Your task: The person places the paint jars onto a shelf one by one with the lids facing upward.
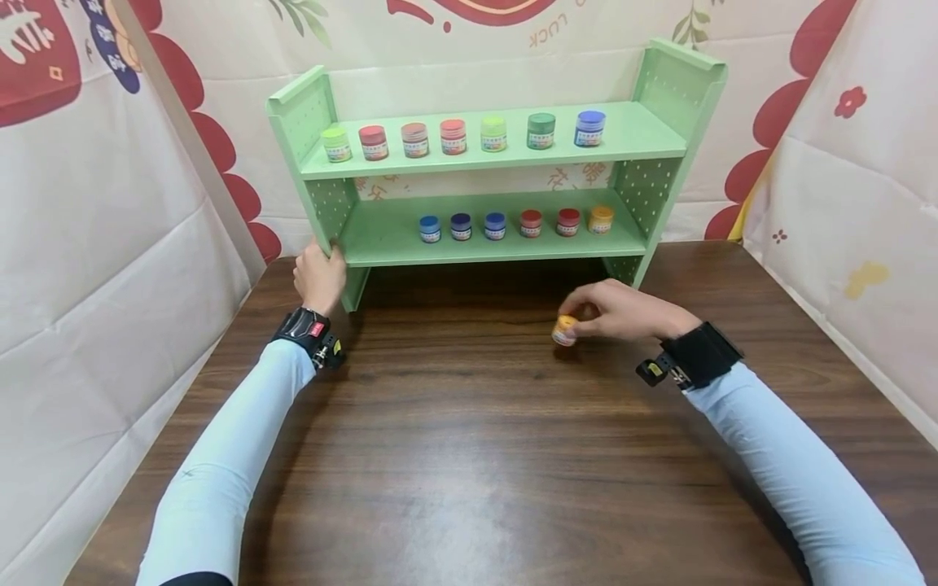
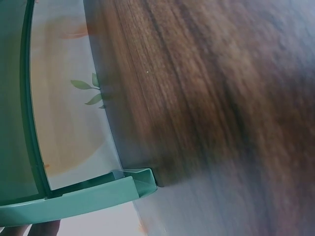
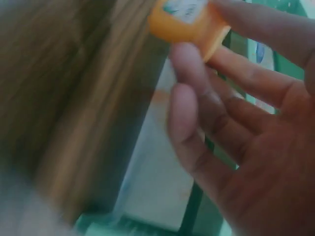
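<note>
My right hand pinches a small orange-yellow paint jar between thumb and fingers, low over the table in front of the shelf's right half. In the right wrist view the jar shows a white label, and the other fingers curl loosely below it. My left hand grips the left side panel of a light green two-tier shelf near its lower board. Only dark fingertips show past the green panel edge in the left wrist view.
Several paint jars line the upper board, among them a green jar and a blue-violet jar. More stand on the lower board, with a yellow jar at its right end. A brown wooden table and printed white cloth surround the shelf.
</note>
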The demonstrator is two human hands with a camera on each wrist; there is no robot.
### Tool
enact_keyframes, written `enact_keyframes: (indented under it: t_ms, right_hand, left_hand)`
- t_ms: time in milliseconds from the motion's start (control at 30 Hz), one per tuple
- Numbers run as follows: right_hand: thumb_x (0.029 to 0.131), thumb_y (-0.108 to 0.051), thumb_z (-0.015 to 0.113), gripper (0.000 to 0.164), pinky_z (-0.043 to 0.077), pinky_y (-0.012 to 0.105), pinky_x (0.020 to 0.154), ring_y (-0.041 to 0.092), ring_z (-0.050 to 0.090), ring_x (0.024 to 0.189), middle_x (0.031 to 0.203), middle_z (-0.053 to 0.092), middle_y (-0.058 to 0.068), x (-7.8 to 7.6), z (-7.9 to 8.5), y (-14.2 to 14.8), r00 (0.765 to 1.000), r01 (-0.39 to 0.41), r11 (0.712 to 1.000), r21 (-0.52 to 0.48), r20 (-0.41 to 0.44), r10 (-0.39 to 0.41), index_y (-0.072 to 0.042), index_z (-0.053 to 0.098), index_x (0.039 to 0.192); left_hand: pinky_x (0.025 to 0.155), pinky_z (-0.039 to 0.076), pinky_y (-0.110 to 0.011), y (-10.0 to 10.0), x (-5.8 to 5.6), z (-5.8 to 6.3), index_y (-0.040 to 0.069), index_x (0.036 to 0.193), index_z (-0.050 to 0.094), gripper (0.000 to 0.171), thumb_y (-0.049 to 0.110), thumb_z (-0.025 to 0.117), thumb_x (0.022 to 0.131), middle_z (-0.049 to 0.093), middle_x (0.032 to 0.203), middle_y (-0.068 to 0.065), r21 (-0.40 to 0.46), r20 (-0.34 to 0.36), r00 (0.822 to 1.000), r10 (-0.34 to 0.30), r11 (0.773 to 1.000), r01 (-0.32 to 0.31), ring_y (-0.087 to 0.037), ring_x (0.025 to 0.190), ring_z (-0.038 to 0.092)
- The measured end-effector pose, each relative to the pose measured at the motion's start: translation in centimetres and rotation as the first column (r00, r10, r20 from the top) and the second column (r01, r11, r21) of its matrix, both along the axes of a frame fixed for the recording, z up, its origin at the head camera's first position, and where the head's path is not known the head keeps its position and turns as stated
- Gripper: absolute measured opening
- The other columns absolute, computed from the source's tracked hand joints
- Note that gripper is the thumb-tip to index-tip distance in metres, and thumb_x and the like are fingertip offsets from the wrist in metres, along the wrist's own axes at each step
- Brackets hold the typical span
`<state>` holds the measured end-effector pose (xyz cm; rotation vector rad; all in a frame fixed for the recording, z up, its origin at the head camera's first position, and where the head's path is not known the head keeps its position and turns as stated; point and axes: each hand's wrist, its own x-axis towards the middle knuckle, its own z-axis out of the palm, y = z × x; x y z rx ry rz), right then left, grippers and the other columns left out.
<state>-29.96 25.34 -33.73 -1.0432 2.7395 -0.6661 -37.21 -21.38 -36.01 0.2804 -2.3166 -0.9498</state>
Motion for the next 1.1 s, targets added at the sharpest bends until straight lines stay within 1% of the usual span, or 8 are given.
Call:
enact_keyframes:
  t_ms: [167,300,367,433,567,667,900,1100]
  right_hand:
    - [0.097,-0.025,0.073,0.014,0.050,0.027,0.072,0.009,0.061,0.079,0.102,0.070,-0.004,-1.6,1.9,-4.9,0.988,-0.100,0.995,-0.030,-0.117,0.096,-0.021,0.075,0.110]
    - [0.097,-0.024,0.073,0.018,0.051,0.030,0.072,0.010,0.062,0.078,0.107,0.071,0.001,-2.6,3.5,-8.8,0.971,-0.133,0.991,-0.035,-0.205,0.123,-0.016,0.076,0.114]
    - [0.097,-0.023,0.073,0.023,0.051,0.032,0.072,0.012,0.062,0.077,0.112,0.071,0.004,-3.2,4.4,-10.6,0.965,-0.117,0.993,-0.029,-0.241,0.107,-0.013,0.075,0.118]
    - [0.097,-0.023,0.072,0.027,0.051,0.034,0.076,0.016,0.062,0.079,0.117,0.071,0.006,-3.9,5.2,-12.5,0.957,-0.093,0.995,-0.023,-0.278,0.083,-0.011,0.074,0.121]
    - [0.098,-0.025,0.070,0.028,0.052,0.039,0.085,0.023,0.066,0.096,0.120,0.071,0.005,-5.1,6.6,-16.2,0.950,-0.054,0.998,-0.019,-0.310,0.045,-0.013,0.070,0.124]
    - [0.099,-0.027,0.070,0.024,0.053,0.040,0.087,0.022,0.067,0.104,0.117,0.072,0.002,-5.7,7.0,-18.7,0.948,-0.035,0.999,-0.015,-0.317,0.029,-0.016,0.067,0.119]
    - [0.097,-0.032,0.073,0.017,0.053,0.039,0.076,0.019,0.064,0.090,0.108,0.074,-0.001,-6.9,7.2,-22.5,0.938,0.032,0.999,-0.017,-0.344,-0.036,-0.018,0.071,0.107]
    - [0.094,-0.031,0.076,0.013,0.055,0.040,0.079,0.016,0.065,0.092,0.104,0.073,-0.005,-8.2,7.4,-24.6,0.947,0.075,0.997,-0.011,-0.312,-0.074,-0.021,0.072,0.101]
  left_hand:
    - [0.077,0.047,-0.063,-0.3,0.3,-0.4,0.013,0.081,0.042,0.031,0.034,0.045,0.104,0.067,0.092,-0.024,0.009,0.006,1.000,0.003,1.000,-0.003,-0.050,0.095,0.068]
    - [0.078,0.048,-0.063,-0.4,0.4,-0.6,0.012,0.081,0.042,0.034,0.036,0.044,0.104,0.068,0.093,-0.025,0.004,0.022,1.000,0.008,1.000,-0.008,-0.050,0.096,0.069]
    - [0.077,0.048,-0.063,-0.4,0.3,-0.7,0.013,0.081,0.042,0.034,0.037,0.045,0.104,0.069,0.094,-0.026,-0.002,0.025,1.000,0.005,1.000,-0.005,-0.050,0.095,0.069]
    - [0.076,0.048,-0.063,-0.3,0.1,-0.6,0.013,0.081,0.042,0.034,0.037,0.045,0.104,0.070,0.095,-0.026,-0.006,0.021,1.000,0.003,1.000,-0.002,-0.051,0.096,0.069]
    - [0.076,0.048,-0.063,-0.3,-0.1,-0.3,0.013,0.080,0.042,0.033,0.037,0.045,0.103,0.071,0.098,-0.026,-0.002,0.017,1.000,0.000,1.000,0.000,-0.050,0.096,0.069]
    - [0.077,0.049,-0.063,-0.3,-0.1,-0.2,0.013,0.081,0.043,0.033,0.036,0.046,0.103,0.071,0.099,-0.026,0.002,0.018,1.000,0.002,1.000,-0.003,-0.050,0.097,0.069]
    - [0.077,0.049,-0.063,-0.1,-0.2,-0.1,0.010,0.085,0.047,0.031,0.035,0.046,0.104,0.071,0.100,-0.026,-0.007,0.011,1.000,-0.007,1.000,0.007,-0.050,0.098,0.069]
    - [0.078,0.049,-0.064,-0.2,-0.1,-0.1,0.010,0.084,0.048,0.032,0.035,0.047,0.104,0.072,0.102,-0.027,-0.004,0.011,1.000,0.001,1.000,-0.001,-0.051,0.100,0.069]
